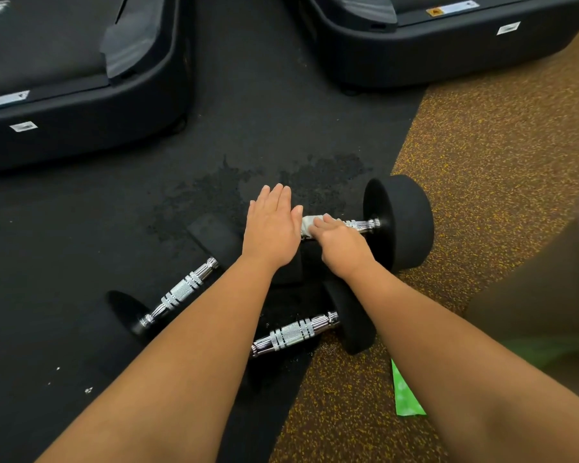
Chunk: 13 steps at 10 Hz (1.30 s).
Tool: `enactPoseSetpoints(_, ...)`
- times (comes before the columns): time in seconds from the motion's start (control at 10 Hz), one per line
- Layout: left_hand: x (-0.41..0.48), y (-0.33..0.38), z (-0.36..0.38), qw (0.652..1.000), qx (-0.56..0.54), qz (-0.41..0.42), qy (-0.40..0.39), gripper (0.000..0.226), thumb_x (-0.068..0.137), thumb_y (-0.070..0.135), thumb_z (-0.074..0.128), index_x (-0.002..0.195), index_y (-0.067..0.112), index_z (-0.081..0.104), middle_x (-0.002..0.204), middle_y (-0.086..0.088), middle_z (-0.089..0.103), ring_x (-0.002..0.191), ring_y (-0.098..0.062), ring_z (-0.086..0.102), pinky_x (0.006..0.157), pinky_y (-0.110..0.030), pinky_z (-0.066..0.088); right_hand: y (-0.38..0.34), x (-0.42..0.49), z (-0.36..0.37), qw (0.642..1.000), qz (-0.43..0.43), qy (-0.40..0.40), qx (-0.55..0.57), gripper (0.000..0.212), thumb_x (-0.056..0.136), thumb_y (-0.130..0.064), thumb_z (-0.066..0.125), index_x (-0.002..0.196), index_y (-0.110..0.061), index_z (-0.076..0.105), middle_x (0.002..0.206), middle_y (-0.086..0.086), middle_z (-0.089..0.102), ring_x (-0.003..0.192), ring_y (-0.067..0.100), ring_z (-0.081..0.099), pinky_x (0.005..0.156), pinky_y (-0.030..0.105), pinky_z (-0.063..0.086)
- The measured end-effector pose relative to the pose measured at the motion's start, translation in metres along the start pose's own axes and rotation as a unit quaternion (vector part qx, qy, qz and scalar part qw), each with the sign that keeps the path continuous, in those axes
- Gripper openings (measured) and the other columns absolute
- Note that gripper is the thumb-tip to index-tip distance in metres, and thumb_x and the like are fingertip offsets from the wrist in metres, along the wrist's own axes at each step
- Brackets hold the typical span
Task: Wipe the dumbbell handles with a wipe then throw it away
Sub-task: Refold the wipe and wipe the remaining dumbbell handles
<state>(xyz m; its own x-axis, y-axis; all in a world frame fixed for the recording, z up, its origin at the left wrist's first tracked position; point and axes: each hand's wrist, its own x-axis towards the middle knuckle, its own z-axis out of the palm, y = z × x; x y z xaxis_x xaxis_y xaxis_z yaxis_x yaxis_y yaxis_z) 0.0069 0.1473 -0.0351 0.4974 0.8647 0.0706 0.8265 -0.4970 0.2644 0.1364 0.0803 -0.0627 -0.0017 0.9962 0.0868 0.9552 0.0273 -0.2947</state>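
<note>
Three dumbbells are down on the floor, and the action is on the far dumbbell (398,222), which lies where the black mat (248,111) meets the brown flooring (482,162). The right hand (340,242) is curled down over the white wipe (310,223), clamping it onto the chrome handle (361,224) towards its left end. The left hand (271,228) lies flat, fingers straight and together, just beside the wipe. It seems to rest on that dumbbell's left head, though the head is hidden beneath it. Closer in, the left dumbbell (181,290) sits angled on the mat, and the near dumbbell (293,334) runs under the left forearm. A green packet (405,392) lies on the brown flooring beside the right forearm. Two treadmill bases (81,95) stand beyond.
</note>
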Motion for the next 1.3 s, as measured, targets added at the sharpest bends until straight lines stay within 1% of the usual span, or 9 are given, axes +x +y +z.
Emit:
enactPoseSetpoints(0.2, 0.000, -0.001, -0.001, 1.000, 0.001, 0.000, -0.003, 0.052, 0.102, 0.035, 0.027, 0.147, 0.010, 0.026, 0.155, -0.005, 0.025, 0.146, -0.025, 0.013, 0.118, -0.046, 0.015, 0.010, -0.008, 0.008, 0.997, -0.065, -0.027, -0.014, 0.029, 0.076, 0.004, 0.052, 0.101, -0.009, 0.061, 0.106, 0.007, 0.052, 0.098, 0.025, 0.052, 0.069, 0.029, 0.040)
enactPoseSetpoints(0.3, 0.000, -0.001, 0.000, 1.000, -0.002, 0.003, -0.004, 0.051, 0.102, 0.035, 0.027, 0.147, 0.009, 0.027, 0.155, -0.006, 0.026, 0.146, -0.026, 0.014, 0.118, -0.046, 0.016, 0.016, -0.012, 0.010, 0.999, -0.033, -0.014, 0.007, 0.027, 0.075, 0.006, 0.049, 0.096, -0.008, 0.059, 0.102, 0.007, 0.053, 0.095, 0.027, 0.053, 0.079, 0.035, 0.046)
enactPoseSetpoints(0.4, 0.002, -0.001, 0.001, 1.000, -0.001, 0.002, -0.002, 0.051, 0.102, 0.035, 0.028, 0.146, 0.008, 0.028, 0.154, -0.005, 0.027, 0.146, -0.026, 0.014, 0.117, -0.047, 0.017, 0.012, -0.007, 0.008, 1.000, -0.003, 0.020, 0.019, 0.023, 0.078, 0.008, 0.046, 0.091, -0.005, 0.059, 0.094, 0.009, 0.057, 0.096, 0.027, 0.053, 0.103, 0.040, 0.035)
enactPoseSetpoints(0.5, 0.002, -0.002, 0.001, 1.000, 0.002, 0.006, 0.002, 0.051, 0.102, 0.034, 0.029, 0.145, 0.008, 0.030, 0.152, -0.006, 0.031, 0.144, -0.026, 0.018, 0.116, -0.048, 0.021, 0.002, 0.005, 0.004, 0.998, 0.064, 0.021, 0.004, 0.021, 0.083, 0.004, 0.046, 0.098, -0.001, 0.060, 0.095, 0.014, 0.062, 0.097, 0.031, 0.054, 0.095, 0.037, 0.037)
enactPoseSetpoints(0.6, 0.003, -0.003, 0.002, 1.000, 0.006, 0.009, 0.009, 0.049, 0.101, 0.034, 0.029, 0.142, 0.008, 0.034, 0.150, -0.006, 0.036, 0.142, -0.026, 0.025, 0.114, -0.049, 0.026, -0.007, 0.015, 0.000, 0.995, 0.092, -0.016, -0.027, 0.020, 0.088, -0.005, 0.047, 0.104, -0.003, 0.057, 0.099, 0.015, 0.065, 0.100, 0.032, 0.055, 0.099, 0.040, 0.039)
enactPoseSetpoints(0.9, 0.001, -0.001, 0.001, 1.000, -0.005, -0.003, 0.001, 0.051, 0.102, 0.034, 0.028, 0.147, 0.009, 0.028, 0.155, -0.005, 0.026, 0.146, -0.025, 0.014, 0.118, -0.046, 0.016, -0.012, 0.022, 0.003, 0.996, 0.060, -0.061, 0.006, 0.026, 0.088, -0.006, 0.050, 0.113, -0.010, 0.055, 0.103, 0.012, 0.061, 0.098, 0.030, 0.057, 0.081, 0.038, 0.045)
enactPoseSetpoints(1.0, 0.001, -0.001, 0.000, 1.000, -0.003, -0.001, -0.001, 0.051, 0.102, 0.034, 0.027, 0.147, 0.009, 0.027, 0.155, -0.006, 0.026, 0.146, -0.025, 0.014, 0.118, -0.046, 0.016, -0.005, 0.012, 0.001, 0.998, 0.012, -0.058, 0.032, 0.033, 0.084, -0.002, 0.053, 0.115, -0.012, 0.055, 0.105, 0.008, 0.058, 0.100, 0.027, 0.056, 0.082, 0.036, 0.045)
enactPoseSetpoints(1.2, 0.001, -0.001, 0.000, 1.000, 0.000, 0.000, -0.001, 0.051, 0.102, 0.035, 0.028, 0.146, 0.009, 0.028, 0.155, -0.006, 0.027, 0.146, -0.025, 0.015, 0.118, -0.046, 0.017, 0.012, -0.001, 0.000, 0.999, 0.000, -0.035, -0.010, 0.034, 0.084, 0.003, 0.047, 0.117, -0.004, 0.055, 0.117, 0.009, 0.055, 0.117, 0.024, 0.047, 0.109, 0.036, 0.028)
enactPoseSetpoints(1.3, 0.001, -0.001, 0.000, 1.000, 0.001, 0.000, -0.004, 0.051, 0.102, 0.035, 0.028, 0.146, 0.009, 0.028, 0.155, -0.006, 0.027, 0.146, -0.026, 0.015, 0.118, -0.046, 0.017, 0.004, -0.001, 0.003, 1.000, 0.016, -0.007, -0.004, 0.027, 0.086, 0.000, 0.047, 0.111, -0.002, 0.058, 0.111, 0.010, 0.056, 0.112, 0.026, 0.048, 0.103, 0.038, 0.038)
